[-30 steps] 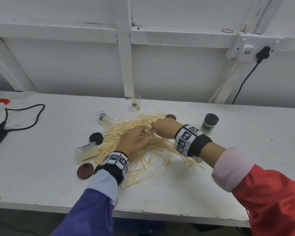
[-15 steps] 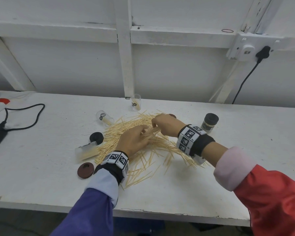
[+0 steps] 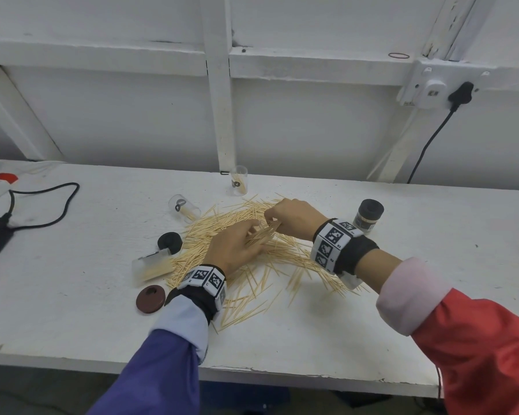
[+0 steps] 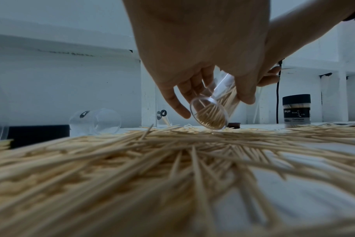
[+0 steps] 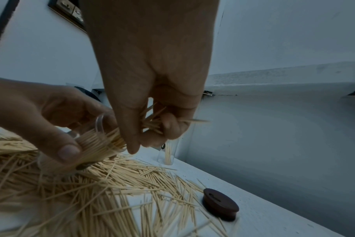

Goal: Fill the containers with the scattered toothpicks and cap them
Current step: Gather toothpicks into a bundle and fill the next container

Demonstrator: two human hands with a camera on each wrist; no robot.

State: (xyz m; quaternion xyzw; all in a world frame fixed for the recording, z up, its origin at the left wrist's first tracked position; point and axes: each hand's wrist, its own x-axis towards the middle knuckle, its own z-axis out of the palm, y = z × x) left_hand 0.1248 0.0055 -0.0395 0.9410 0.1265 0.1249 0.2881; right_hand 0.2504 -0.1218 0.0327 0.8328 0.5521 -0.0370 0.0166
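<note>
- Both hands meet over the middle of the toothpick pile (image 3: pixel 222 250): the left hand (image 3: pixel 234 247) is wrapped round a clear container (image 4: pixel 213 110), and the right hand (image 3: pixel 294 217) pinches a bundle of toothpicks (image 5: pixel 152 123) between thumb and curled fingers.
- That container lies tilted, base down toward the surface (image 3: pixel 372 324) and the person, mouth raised toward the right hand; its long axis runs from lower left to upper right in the head view.
- The pinched bundle lies nearly along that same axis, tips at the mouth, some sticks seemingly already inside, though the rim is hard to make out through the fingers.
- Feeding the bundle home depends on that alignment: the right hand is the nearer one to the mouth and should slide the sticks down the axis while the left steadies the tilt.
- Already about half full, this container has two brown caps near it, one (image 5: pixel 221 206) just beyond the pile's far edge and another (image 3: pixel 150 298) by the left wrist.
</note>
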